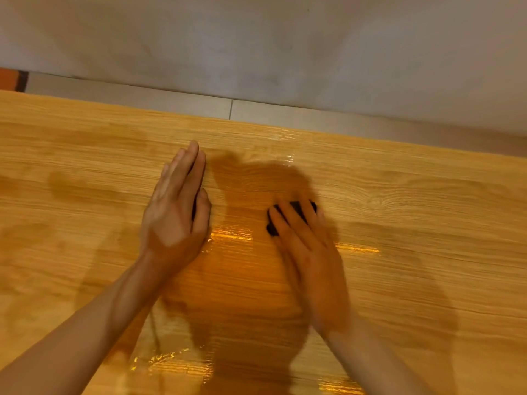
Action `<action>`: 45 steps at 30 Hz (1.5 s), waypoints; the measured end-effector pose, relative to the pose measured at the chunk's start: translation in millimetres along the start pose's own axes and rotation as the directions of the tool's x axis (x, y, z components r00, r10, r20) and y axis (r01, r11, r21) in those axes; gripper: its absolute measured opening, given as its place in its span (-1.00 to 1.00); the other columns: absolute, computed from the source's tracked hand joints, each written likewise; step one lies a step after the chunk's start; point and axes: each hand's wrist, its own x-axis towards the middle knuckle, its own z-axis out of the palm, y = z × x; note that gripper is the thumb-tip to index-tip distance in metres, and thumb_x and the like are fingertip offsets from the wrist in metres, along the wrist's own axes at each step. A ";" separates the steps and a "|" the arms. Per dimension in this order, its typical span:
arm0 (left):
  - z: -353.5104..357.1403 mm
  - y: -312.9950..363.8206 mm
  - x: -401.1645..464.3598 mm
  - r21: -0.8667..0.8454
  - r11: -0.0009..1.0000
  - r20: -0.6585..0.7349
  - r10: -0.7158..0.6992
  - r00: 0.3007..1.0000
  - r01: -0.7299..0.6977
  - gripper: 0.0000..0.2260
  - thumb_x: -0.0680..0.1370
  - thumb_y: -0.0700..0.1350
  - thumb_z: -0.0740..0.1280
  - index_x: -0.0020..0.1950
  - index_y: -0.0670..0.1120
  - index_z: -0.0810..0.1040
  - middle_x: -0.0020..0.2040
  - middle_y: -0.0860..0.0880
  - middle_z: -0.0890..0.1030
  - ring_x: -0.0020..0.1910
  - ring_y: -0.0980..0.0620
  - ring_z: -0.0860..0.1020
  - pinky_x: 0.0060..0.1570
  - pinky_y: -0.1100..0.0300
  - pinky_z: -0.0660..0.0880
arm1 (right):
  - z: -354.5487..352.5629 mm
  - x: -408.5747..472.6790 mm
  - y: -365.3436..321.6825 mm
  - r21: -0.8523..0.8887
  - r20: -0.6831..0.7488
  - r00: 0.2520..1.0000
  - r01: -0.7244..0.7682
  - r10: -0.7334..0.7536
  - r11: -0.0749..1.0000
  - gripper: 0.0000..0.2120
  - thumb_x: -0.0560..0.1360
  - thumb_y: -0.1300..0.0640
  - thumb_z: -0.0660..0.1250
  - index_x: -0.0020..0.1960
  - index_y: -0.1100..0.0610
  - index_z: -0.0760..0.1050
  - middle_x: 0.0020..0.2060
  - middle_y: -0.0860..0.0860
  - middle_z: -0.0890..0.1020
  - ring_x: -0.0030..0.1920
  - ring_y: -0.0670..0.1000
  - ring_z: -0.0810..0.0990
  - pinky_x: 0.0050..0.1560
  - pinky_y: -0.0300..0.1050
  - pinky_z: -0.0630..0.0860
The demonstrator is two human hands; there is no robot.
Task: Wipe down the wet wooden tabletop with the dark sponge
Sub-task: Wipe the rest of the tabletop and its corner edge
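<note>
The wooden tabletop fills most of the view, with shiny wet streaks between and in front of my hands. My right hand lies flat on the dark sponge, pressing it onto the wood with straight fingers. Only the sponge's dark edges show, at the left of my fingers and between their tips. My left hand rests flat on the table to the left of the sponge, fingers straight and together, holding nothing. The frame is blurred by motion.
The table's far edge runs across the view. Beyond it lies a pale tiled floor strip and a grey wall. An orange object shows at the far left edge.
</note>
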 end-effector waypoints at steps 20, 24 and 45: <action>1.5 -11.0 0.7 0.062 0.994 0.006 0.085 0.996 -0.086 -0.51 0.68 -0.10 0.09 0.60 -0.22 0.20 0.63 -0.14 0.16 0.62 -0.12 0.15 0.60 0.13 0.01 | 35.6 152.7 -27.5 -0.145 -0.067 0.993 -0.103 0.095 0.984 -0.63 0.65 0.17 0.15 0.45 0.17 0.33 0.45 0.08 0.37 0.52 0.13 0.19 0.55 0.04 0.09; 3.0 -11.8 -1.3 0.023 0.994 -0.021 0.108 0.994 -0.108 -0.52 0.67 -0.13 0.11 0.58 -0.25 0.23 0.61 -0.18 0.20 0.60 -0.16 0.19 0.57 -0.08 0.17 | 7.3 132.9 2.9 -0.114 -0.058 0.993 -0.105 0.099 0.988 -0.61 0.67 0.09 0.09 0.46 0.16 0.32 0.45 0.07 0.37 0.52 0.11 0.18 0.52 0.03 0.15; 4.1 -5.4 1.3 0.063 0.998 -0.022 0.013 1.000 -0.012 -0.52 0.65 -0.14 0.10 0.59 -0.20 0.26 0.62 -0.10 0.21 0.62 0.00 0.14 0.60 -0.01 0.08 | 12.8 190.0 -14.9 -0.256 -0.011 0.975 -0.216 0.221 0.942 -0.64 0.67 0.02 -0.03 0.18 0.16 0.47 0.08 0.11 0.60 0.11 0.12 0.50 0.08 -0.04 0.37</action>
